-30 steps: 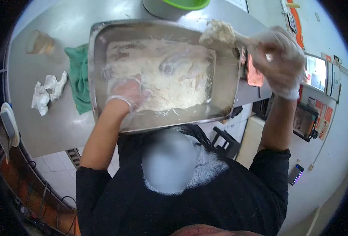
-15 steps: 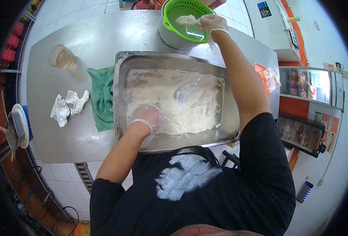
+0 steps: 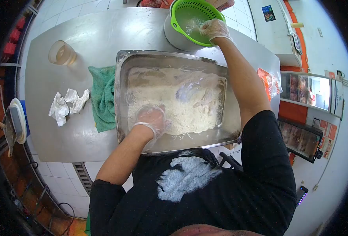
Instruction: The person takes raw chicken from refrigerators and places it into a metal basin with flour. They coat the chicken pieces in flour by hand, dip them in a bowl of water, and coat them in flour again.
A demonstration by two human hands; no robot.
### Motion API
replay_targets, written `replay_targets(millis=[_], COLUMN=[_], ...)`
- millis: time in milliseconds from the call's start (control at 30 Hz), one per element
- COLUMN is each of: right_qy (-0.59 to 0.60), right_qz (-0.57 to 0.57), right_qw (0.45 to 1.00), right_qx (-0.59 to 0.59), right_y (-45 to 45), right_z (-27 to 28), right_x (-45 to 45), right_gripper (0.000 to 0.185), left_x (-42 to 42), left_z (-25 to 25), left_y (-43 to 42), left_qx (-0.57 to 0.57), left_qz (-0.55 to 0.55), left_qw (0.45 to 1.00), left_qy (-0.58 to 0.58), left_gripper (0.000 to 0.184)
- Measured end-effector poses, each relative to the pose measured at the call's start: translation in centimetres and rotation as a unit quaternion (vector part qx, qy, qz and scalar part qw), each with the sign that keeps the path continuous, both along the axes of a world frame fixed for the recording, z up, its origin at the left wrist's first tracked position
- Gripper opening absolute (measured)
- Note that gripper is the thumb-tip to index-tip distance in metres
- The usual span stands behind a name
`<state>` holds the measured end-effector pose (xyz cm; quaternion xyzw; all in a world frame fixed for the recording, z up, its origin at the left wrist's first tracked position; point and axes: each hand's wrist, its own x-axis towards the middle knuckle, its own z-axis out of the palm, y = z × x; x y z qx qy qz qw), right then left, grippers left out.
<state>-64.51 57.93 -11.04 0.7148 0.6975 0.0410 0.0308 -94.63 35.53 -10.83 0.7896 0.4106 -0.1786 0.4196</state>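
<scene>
Right hand (image 3: pixel 215 30) was curled inside the green basket (image 3: pixel 193 6); whether it gripped the pale, blurred mass (image 3: pixel 192 26) just left of it, I couldn't tell. Left hand (image 3: pixel 150 116) lay in flour (image 3: pixel 189 120), grip unclear. Judged best: draining over the basket, sparing the flour.

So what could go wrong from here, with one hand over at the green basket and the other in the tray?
The right hand is at the cloudy liquid in the green basket; drips from it might clump the flour. The container under that basket stands near the table's far edge, so a bump could spill it. The left hand's glove looks loose at the wrist; flour may work inside.
</scene>
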Motion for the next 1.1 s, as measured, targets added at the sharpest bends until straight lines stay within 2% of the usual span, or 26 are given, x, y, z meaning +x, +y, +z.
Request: replay_targets(millis=[133, 200, 333, 400, 500, 533, 600, 667, 733, 767, 900, 1033, 1100], right_qy=[0.000, 0.009, 0.077, 0.108, 0.096, 0.145, -0.002, 0.068, 0.136, 0.131, 0.160, 0.106, 0.096], right_qz=[0.028, 0.026, -0.002, 0.013, 0.001, -0.020, 0.107, 0.102, 0.000, 0.033, 0.067, 0.097, 0.070], right_qw=[0.999, 0.999, 0.995, 0.992, 0.994, 0.987, 0.994, 0.992, 0.988, 0.985, 0.975, 0.963, 0.960], right_qx=[-0.024, -0.046, -0.064, -0.059, -0.056, -0.059, -0.025, 0.012, 0.069, 0.107, 0.136, 0.226, 0.253], right_y=[0.3, 0.1, 0.3, -1.1, -0.1, 0.1, -0.6, -0.3, -1.2, -0.8, -1.1, -1.5, -2.2], right_z=[-0.4, 0.8, 3.1, 7.0, 6.8, 7.1, 9.8, 11.1, 15.5, 16.3, 22.4, 27.8, 30.4], right_x=[0.4, -0.1, -1.1, -4.0, -3.4, -2.8, -4.1, -3.1, -5.7, -5.2, -4.9, -5.4, -6.3], right_gripper=[0.020, 0.021, 0.030, 0.035, 0.040, 0.037, 0.033, 0.026, 0.029, 0.025, 0.015, 0.004, 0.004], left_x=[0.0, -0.1, -0.1, -0.1, -0.4, -0.5, -0.5, -0.6, -0.6, -0.6, -0.6, -0.4, -0.4], left_z=[0.1, -0.1, -0.6, -0.4, -0.8, -0.9, -1.2, -1.2, -0.9, -0.6, -0.1, -0.4, -0.2], left_y=[0.1, 0.0, -0.4, -0.3, -0.6, -0.6, -0.5, -0.5, -0.6, -0.5, -0.3, -0.3, -0.3], left_qx=[-0.021, -0.024, 0.027, 0.019, 0.029, 0.024, 0.015, 0.025, 0.031, 0.032, 0.037, 0.038, 0.035], left_qz=[-0.002, 0.003, 0.016, 0.020, 0.024, 0.027, 0.029, 0.030, 0.026, 0.022, 0.006, -0.003, -0.003], left_qw=[1.000, 1.000, 0.999, 0.999, 0.998, 0.998, 0.998, 0.998, 0.998, 0.998, 0.998, 0.999, 0.999], left_qy=[0.002, 0.003, -0.025, -0.027, -0.040, -0.041, -0.047, -0.053, -0.052, -0.048, -0.041, -0.039, -0.036], left_gripper=[0.052, 0.053, 0.042, 0.041, 0.040, 0.040, 0.040, 0.039, 0.039, 0.039, 0.040, 0.041, 0.041])
